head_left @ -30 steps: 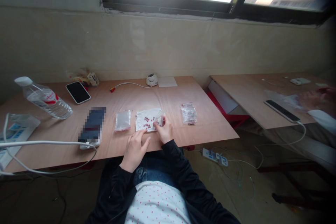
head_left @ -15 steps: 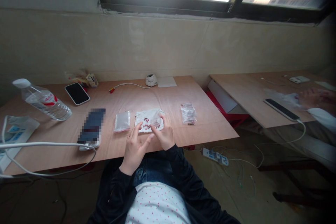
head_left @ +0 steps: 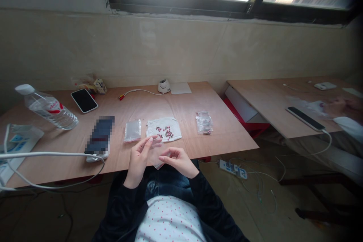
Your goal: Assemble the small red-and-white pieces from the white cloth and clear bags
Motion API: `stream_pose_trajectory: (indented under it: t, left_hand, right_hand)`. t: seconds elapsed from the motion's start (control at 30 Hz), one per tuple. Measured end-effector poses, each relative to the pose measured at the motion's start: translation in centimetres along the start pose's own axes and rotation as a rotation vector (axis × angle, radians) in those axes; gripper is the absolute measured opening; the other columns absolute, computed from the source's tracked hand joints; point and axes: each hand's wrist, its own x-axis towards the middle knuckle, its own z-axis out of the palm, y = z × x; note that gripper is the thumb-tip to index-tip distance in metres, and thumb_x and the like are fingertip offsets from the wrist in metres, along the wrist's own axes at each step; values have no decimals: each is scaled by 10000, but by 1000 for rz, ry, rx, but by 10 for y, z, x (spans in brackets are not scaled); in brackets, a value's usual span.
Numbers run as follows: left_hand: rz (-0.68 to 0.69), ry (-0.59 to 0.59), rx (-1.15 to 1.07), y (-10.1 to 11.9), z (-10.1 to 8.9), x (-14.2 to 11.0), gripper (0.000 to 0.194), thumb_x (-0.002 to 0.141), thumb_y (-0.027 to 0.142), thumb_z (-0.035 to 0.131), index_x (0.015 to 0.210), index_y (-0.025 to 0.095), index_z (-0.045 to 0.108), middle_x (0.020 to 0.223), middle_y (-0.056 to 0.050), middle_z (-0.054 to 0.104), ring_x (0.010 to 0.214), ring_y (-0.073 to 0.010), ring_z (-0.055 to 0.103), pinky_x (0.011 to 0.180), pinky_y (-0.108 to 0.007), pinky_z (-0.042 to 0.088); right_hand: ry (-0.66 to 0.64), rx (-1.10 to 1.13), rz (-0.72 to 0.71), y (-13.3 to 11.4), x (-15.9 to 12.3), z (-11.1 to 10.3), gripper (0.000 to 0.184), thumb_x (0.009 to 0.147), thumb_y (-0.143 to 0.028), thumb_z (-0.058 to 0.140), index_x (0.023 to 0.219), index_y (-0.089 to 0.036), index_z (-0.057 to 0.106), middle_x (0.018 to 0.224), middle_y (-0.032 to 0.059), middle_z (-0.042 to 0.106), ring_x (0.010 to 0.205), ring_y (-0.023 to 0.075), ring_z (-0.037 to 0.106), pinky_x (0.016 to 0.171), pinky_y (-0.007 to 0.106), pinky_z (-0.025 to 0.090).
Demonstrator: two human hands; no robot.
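A small clear plastic bag (head_left: 154, 157) hangs between my hands at the table's front edge, hard to make out against the wood. My right hand (head_left: 179, 161) pinches its right side between thumb and fingers. My left hand (head_left: 138, 160) is closed in a pinch at its upper left; the fingertips are slightly blurred. Just beyond my hands lies a white cloth (head_left: 153, 121) with several small dark red pieces (head_left: 168, 132) scattered on it. Left of the cloth is a stack of flat clear bags (head_left: 132, 130). A pile of filled clear bags (head_left: 203, 123) lies to the right.
On the left are a water bottle (head_left: 52, 109), two phones (head_left: 84, 101) and a white cable (head_left: 51, 155) crossing the front. A small dome camera (head_left: 163, 86) sits at the back. At the right-hand table (head_left: 255, 102), another person's hands (head_left: 338, 106) are at work.
My right hand has drawn back from the cloth with the clear bag, down to the table edge. My left hand has shifted slightly left, its spread fingers now pinched at the bag.
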Motion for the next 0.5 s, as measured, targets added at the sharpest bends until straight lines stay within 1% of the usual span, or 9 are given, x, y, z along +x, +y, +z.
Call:
stream_pose_trajectory:
  t: [0.1,0.17,0.23,0.27,0.33,0.43,0.5]
  left_hand:
    - [-16,1,-43,0,1,0,338,801,373,551,1007,114,617,997,-122,673,847,-237,657,835,-387,489]
    - [-17,-14,-56,2,1,-1,342,803,373,548,1024,121,613,1026,-124,663,859,-235,652,847,-385,479]
    - [-16,-54,-47,3,0,0,356,805,367,546,1077,142,589,1072,-116,645,881,-224,644,863,-377,467]
    - [-15,-76,-33,3,0,0,365,800,359,554,1103,155,573,1095,-108,635,895,-215,638,871,-369,462]
    - [-20,-125,13,3,1,0,363,774,336,592,1097,174,563,1103,-87,629,926,-199,621,877,-343,455]
    - [-46,-259,115,0,3,-2,261,734,319,635,936,154,613,980,-66,660,917,-192,609,845,-307,461]
    - [-47,-331,182,-3,4,-3,214,747,328,617,851,141,629,895,-60,665,881,-190,606,811,-295,464]
  right_hand:
    - [10,43,19,2,-1,-3,249,624,-359,726,634,-133,622,588,-5,630,520,103,549,522,227,423]
    - [3,77,18,3,-1,-3,233,616,-339,738,622,-134,627,597,3,642,525,110,561,527,234,430]
    - [9,126,-3,2,-1,-3,219,631,-340,729,638,-142,637,603,8,647,554,134,590,566,263,461]
    - [34,147,-29,2,0,-3,212,643,-344,721,654,-147,644,613,10,651,579,148,604,596,281,476]
    - [127,161,-100,1,1,-4,197,670,-349,702,696,-159,659,658,16,661,638,163,618,657,304,488]
    - [276,123,-185,0,4,-8,177,699,-342,682,734,-169,667,708,23,667,684,159,612,692,293,476]
    - [304,94,-194,0,5,-11,177,709,-345,671,739,-171,660,693,17,657,675,152,604,678,282,469]
